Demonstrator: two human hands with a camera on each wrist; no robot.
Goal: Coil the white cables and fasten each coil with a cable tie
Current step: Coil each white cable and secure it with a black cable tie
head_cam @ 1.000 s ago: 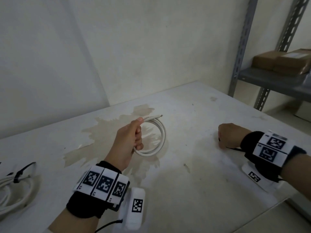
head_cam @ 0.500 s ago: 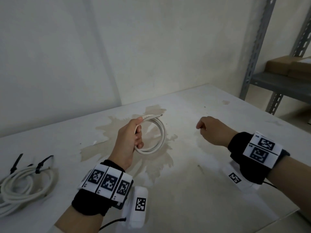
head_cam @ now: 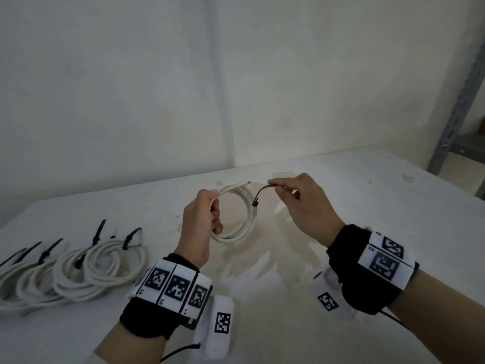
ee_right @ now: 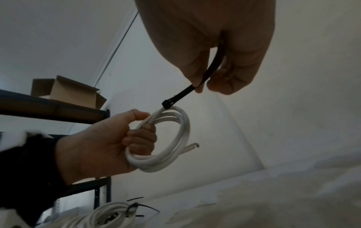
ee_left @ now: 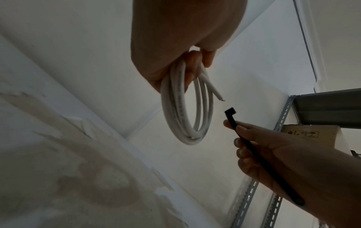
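Several coils of white round cable (head_cam: 86,271), each already cinched with a black plastic tie, lie in a heap on the stained white table (head_cam: 393,206) at the person's left, so most of the job looks done. One more white cable coil (head_cam: 242,214) is wound but not yet fastened: the left hand (head_cam: 200,224) grips it with fingers curled through the loop, holding it upright above the table. The right hand (head_cam: 304,206) pinches a black plastic cable tie (head_cam: 259,195) between thumb and fingertips, its square head hanging just beside the coil's far edge. Whether head and cable touch is hard to judge: the right wrist view suggests contact, while the left wrist view shows a gap. Only the left wrist view shows the tie's long tail running back across the right palm. Wrapping, threading and tightening remain.
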